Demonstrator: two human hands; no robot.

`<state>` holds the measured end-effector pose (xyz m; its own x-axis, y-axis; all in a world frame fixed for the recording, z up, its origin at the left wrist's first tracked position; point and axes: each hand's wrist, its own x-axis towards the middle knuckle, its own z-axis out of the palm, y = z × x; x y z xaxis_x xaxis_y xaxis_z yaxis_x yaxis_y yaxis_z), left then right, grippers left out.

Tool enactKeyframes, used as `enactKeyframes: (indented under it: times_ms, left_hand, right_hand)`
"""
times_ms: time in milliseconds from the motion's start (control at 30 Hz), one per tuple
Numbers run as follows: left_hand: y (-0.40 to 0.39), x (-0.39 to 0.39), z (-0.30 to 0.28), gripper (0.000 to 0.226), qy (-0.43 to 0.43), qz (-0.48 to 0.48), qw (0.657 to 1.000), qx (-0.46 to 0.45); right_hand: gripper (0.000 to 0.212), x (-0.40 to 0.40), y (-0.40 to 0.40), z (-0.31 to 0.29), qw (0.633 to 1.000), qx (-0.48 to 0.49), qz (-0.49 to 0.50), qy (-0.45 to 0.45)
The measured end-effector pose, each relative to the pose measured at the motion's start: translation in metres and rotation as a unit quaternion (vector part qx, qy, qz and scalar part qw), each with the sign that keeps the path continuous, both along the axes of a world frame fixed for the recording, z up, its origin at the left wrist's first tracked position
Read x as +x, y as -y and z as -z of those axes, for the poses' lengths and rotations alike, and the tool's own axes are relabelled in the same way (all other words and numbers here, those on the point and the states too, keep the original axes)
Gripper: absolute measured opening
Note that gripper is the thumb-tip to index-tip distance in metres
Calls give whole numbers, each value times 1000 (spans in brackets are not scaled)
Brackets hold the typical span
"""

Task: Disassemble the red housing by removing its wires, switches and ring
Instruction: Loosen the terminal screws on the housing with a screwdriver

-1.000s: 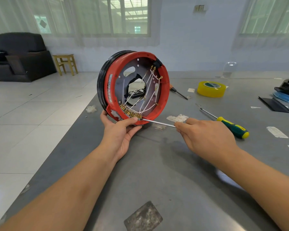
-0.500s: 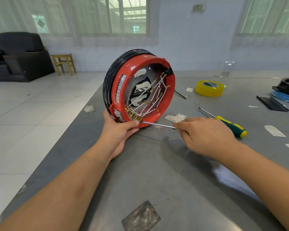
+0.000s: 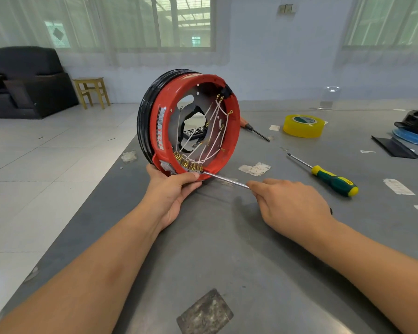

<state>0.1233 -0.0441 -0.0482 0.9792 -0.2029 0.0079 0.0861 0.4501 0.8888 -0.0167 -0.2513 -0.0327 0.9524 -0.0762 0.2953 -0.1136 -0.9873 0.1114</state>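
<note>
Two hands share the job: the left hand point(image 3: 170, 189) grips the red housing point(image 3: 191, 121) upright on the bench point(image 3: 227, 249), so the right hand point(image 3: 290, 203), pinching a screwdriver point(image 3: 227, 180), reaches the brass terminals point(image 3: 188, 163).

Glossy red plastic housing point(image 3: 229, 141) stands on a matt, scuffed metal table point(image 3: 227, 249).

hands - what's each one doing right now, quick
Left hand: grips the red housing at its lower rim.
Right hand: holds a screwdriver.

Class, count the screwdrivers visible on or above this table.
3. One held in the right hand, shaft at the red housing; green-yellow screwdriver lying right; orange-handled screwdriver behind, partly hidden.
</note>
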Motion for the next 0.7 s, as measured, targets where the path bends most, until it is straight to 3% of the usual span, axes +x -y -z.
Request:
enactKeyframes:
  times_ms: [367,700]
  left_hand:
    - [0,1,-2,60,-44,-22,996,-71]
    - [0,1,-4,68,-68,-28,992,-98]
  right_hand:
    - [28,-3,-25,9,999,20,22,38]
    - [29,-3,-37,11,997,64,34,13]
